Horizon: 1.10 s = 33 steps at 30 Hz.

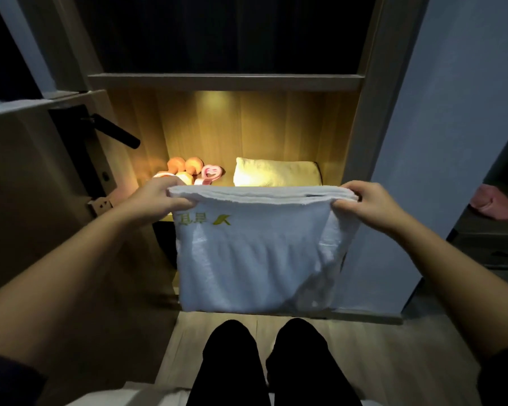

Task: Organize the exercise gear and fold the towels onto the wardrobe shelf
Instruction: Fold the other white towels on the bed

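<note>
A white towel (255, 259) with a green and yellow logo hangs folded in front of the lit wardrobe shelf (229, 180). My left hand (162, 197) pinches its top left corner and my right hand (367, 202) pinches its top right corner. The folded layers are bunched along the top edge between my hands. On the shelf behind lie orange dumbbells (185, 167), a pink heart-shaped grip (211, 172) and a folded pale yellow towel (276, 172) at the right.
An open door with a black handle (115, 131) stands at the left. A grey wardrobe panel (440, 142) rises at the right, with pink cloth (493, 202) on a dark surface beyond it. My legs in black trousers (264, 364) are over a wooden floor.
</note>
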{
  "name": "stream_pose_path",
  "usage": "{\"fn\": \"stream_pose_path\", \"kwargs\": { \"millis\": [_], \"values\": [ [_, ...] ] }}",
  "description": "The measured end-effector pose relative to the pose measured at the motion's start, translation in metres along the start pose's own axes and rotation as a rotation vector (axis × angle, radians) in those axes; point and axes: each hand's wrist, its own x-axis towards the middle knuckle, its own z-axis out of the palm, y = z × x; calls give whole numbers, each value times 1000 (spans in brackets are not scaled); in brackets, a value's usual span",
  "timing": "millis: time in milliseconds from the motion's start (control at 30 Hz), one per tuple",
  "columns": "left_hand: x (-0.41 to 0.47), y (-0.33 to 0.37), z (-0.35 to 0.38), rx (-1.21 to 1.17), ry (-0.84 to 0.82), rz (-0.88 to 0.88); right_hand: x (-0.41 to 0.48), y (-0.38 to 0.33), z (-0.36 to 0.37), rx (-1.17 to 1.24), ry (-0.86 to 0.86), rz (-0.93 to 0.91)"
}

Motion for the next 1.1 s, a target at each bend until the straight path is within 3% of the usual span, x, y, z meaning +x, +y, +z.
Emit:
{"fn": "stream_pose_path", "kwargs": {
  "millis": [67, 200, 333, 533, 633, 733, 867, 967, 1100],
  "values": [
    [-19, 2, -8, -370, -22, -36, -11, -8, -12, 317, 13, 43],
    [-50, 8, -10, -748, 22, 32, -31, -24, -28, 623, -10, 48],
    [-75, 20, -15, -848, -66, 42, -56, -33, -49, 663, -199, 95],
    [-99, 15, -12, -858, -251, -136, -83, -24, -53, 693, -444, 270],
    [-101, -7, 27, -642, -188, -305, -92, 3, -12, 506, -378, 430],
    [-108, -38, 93, -94, -44, -449, -108, 32, 58, 49, -274, 551],
    [-144, -44, 185, 98, -254, -271, -144, 35, 138, -194, -367, 463],
    [-170, -44, 234, 420, -460, -72, -178, 29, 186, -452, -503, 274],
    [-188, -69, 244, 485, -418, -44, -216, 34, 205, -593, -572, 195]
  ]
}}
